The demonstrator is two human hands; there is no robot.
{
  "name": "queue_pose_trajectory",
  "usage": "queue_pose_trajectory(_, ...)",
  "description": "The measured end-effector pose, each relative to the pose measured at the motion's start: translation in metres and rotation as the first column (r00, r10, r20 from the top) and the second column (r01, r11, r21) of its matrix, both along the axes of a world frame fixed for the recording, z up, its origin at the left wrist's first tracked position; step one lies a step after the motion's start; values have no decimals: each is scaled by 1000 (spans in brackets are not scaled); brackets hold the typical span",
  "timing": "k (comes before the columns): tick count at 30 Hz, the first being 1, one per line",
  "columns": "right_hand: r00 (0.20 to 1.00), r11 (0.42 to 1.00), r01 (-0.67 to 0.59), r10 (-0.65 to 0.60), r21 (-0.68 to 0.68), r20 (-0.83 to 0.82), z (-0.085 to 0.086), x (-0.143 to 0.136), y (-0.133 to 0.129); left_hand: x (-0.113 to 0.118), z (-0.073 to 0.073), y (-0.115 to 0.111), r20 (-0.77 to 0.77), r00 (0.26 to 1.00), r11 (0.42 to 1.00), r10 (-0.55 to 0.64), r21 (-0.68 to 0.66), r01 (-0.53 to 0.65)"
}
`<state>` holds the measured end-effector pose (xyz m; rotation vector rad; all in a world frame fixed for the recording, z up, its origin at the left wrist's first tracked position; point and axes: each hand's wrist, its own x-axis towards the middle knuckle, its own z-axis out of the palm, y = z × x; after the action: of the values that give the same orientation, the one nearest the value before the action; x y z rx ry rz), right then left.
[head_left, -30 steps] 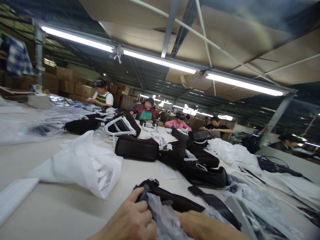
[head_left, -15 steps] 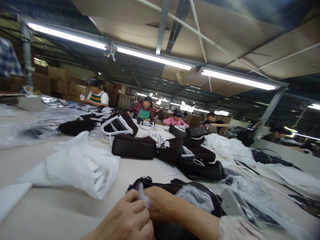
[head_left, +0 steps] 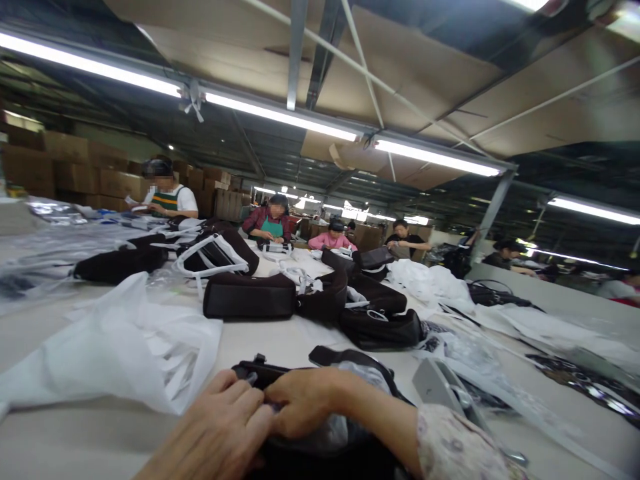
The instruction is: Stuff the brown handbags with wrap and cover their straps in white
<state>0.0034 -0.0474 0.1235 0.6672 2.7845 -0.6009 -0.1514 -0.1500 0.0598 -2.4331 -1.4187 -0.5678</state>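
Note:
A black handbag [head_left: 320, 460] lies open at the table's near edge, with crumpled translucent plastic [head_left: 340, 430] inside its mouth. My left hand [head_left: 225, 417] is closed at the bag's left rim, its fingers curled over the edge and a bit of plastic showing by the fingertips. Reaching across from the right, my right hand [head_left: 300, 400] is inside the mouth of the bag, fingers bent down and closed on the plastic next to my left fingers. Its fingertips are partly hidden. A black strap [head_left: 325, 355] rests along the bag's far side.
White sheet wrapping [head_left: 115, 353] holding paper strips lies left. Several black bags [head_left: 250, 297] with white-wrapped handles are piled ahead. A grey tape dispenser-like object [head_left: 437, 387] and clear plastic [head_left: 480, 367] lie right. Co-workers [head_left: 270, 223] sit across the table.
The view has swung right, so things appear further left. My right hand has gone deeper into the bag's mouth; my left hand has moved from holding up the plastic tip to the rim.

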Motion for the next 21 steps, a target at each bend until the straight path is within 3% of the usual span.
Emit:
queue_pose_trajectory(3,958,988,91,-121,125,259,46,37,-8,-3,7,-2,28,1000,997,5,-82,-2)
queue_pose_trajectory(6,943,978,120,-166,168,290,64,71,-12,-2,16,-2,11,1000,985,15,-174,-13)
queue_pose_trajectory(12,959,868,186,-262,460,106,44,112,-19,1,36,11,-206,968,921,143,-330,-206)
queue_pose_trajectory(16,973,914,154,-206,376,100,38,134,-35,-3,54,14,-325,934,864,146,-419,-281)
queue_pose_trajectory(18,975,926,139,-189,350,113,37,138,-40,8,71,12,-354,929,845,107,-460,-273)
queue_pose_trajectory(21,965,878,138,-222,458,137,34,137,-38,47,98,10,-293,955,873,49,-452,-183)
